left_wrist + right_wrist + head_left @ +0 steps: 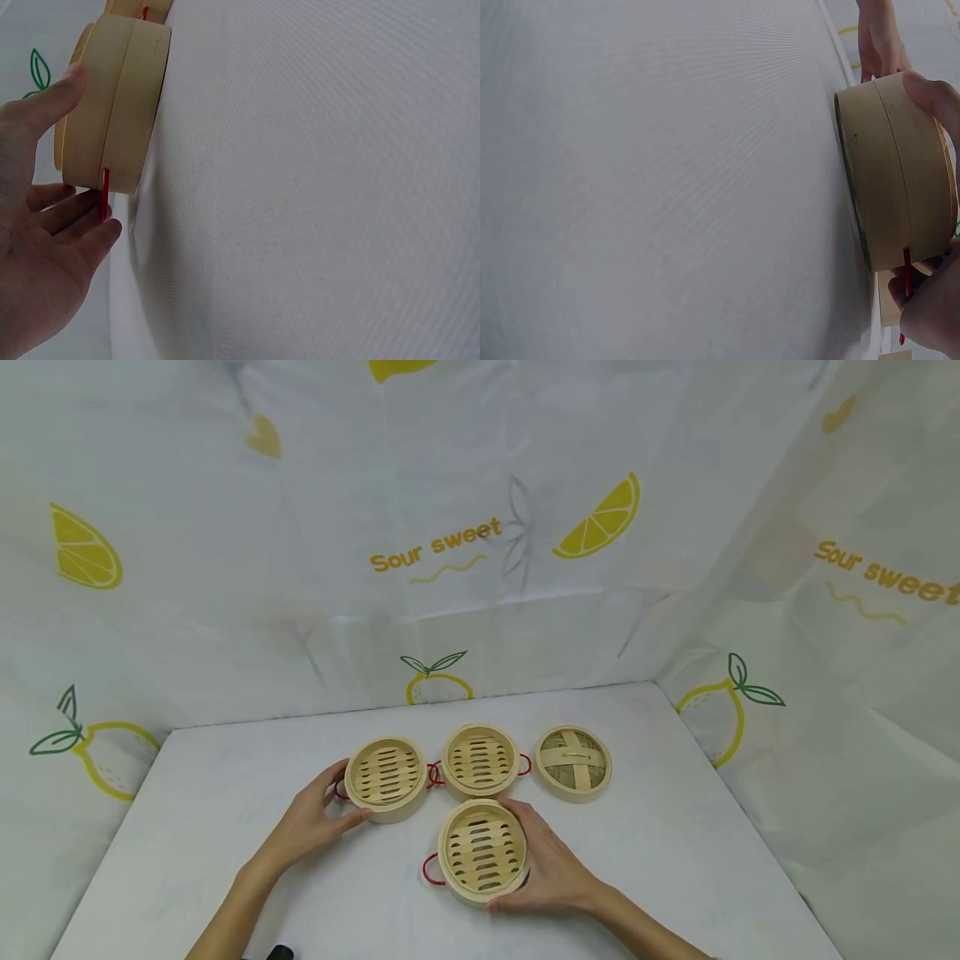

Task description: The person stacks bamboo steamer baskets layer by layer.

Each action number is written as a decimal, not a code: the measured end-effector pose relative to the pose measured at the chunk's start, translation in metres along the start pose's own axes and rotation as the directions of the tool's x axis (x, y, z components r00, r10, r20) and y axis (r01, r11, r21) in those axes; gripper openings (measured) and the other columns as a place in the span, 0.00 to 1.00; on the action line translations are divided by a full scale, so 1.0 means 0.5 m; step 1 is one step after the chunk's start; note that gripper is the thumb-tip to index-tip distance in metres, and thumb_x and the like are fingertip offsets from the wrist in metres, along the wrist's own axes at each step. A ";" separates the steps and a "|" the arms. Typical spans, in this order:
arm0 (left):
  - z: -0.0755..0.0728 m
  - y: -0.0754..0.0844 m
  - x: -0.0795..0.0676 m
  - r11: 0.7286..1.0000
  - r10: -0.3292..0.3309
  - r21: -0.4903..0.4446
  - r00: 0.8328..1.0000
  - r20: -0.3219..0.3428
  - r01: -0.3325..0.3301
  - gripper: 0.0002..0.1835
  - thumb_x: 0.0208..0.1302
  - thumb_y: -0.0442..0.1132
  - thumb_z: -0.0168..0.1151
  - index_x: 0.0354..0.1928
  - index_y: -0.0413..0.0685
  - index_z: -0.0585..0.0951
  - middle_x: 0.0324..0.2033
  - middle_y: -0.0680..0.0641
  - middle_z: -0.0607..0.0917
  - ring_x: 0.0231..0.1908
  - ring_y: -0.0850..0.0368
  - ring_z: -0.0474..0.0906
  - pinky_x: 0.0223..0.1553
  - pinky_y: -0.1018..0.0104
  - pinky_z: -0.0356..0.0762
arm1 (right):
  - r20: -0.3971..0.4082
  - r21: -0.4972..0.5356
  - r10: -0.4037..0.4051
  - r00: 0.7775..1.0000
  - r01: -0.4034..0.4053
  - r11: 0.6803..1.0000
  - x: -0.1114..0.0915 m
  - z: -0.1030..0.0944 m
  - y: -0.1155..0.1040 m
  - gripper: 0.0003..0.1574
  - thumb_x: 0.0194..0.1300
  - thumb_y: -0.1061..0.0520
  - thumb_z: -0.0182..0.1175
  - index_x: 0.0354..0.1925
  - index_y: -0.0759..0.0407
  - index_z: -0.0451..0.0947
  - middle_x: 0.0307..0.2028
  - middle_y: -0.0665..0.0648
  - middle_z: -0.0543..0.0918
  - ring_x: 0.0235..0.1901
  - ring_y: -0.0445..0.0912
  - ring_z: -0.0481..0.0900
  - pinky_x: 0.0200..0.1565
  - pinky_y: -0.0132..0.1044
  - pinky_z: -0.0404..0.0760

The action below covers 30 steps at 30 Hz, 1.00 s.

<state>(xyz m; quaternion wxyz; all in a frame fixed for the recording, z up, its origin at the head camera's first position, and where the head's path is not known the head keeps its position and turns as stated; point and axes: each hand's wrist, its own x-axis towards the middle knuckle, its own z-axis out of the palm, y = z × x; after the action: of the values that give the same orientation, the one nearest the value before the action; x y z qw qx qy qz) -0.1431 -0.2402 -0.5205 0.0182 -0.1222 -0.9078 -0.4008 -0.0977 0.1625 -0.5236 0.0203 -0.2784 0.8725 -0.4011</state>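
Note:
My left hand [311,818] grips the left bamboo steamer basket [386,777], thumb on its near side and fingers round its left side by a red handle [105,193]. Nearer to me, my right hand [551,868] holds another round bamboo steamer basket [482,852] by its right side, its slatted inside facing up. In the right wrist view the thumb presses the wall of this basket [889,176], and a red handle [907,274] shows by the fingers. Whether its base touches the table cannot be told.
A third slatted steamer basket [480,760] with red handles stands behind the held front one. Right of it lies a woven bamboo lid [573,762]. A white cloth covers the table [675,860], and lemon-printed sheets [300,568] hang behind and at the right. A black object [281,952] shows at the front edge.

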 end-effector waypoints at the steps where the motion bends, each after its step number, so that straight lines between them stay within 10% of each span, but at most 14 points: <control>1: 0.000 0.001 0.000 1.000 0.001 0.001 1.000 0.000 -0.001 0.52 0.63 0.52 0.82 0.79 0.32 0.66 0.73 0.29 0.77 0.74 0.30 0.74 0.70 0.33 0.81 | 0.001 0.003 -0.003 1.000 0.003 1.000 0.000 -0.001 -0.002 0.86 0.38 0.26 0.88 0.83 0.56 0.57 0.75 0.48 0.72 0.74 0.46 0.74 0.78 0.45 0.78; 30: 0.002 0.003 0.000 1.000 0.007 0.021 1.000 0.003 -0.007 0.51 0.63 0.52 0.82 0.79 0.33 0.67 0.73 0.31 0.78 0.73 0.32 0.75 0.71 0.31 0.80 | -0.036 0.101 -0.070 0.997 0.073 0.992 0.033 -0.010 -0.055 0.84 0.39 0.29 0.89 0.84 0.47 0.53 0.76 0.47 0.71 0.74 0.45 0.74 0.81 0.44 0.74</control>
<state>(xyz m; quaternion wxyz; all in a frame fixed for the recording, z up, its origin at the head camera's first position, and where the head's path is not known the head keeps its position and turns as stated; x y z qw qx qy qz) -0.1426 -0.2385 -0.5201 0.0197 -0.1256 -0.9116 -0.3908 -0.1002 0.1433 -0.4976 0.0058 -0.3016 0.8405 -0.4501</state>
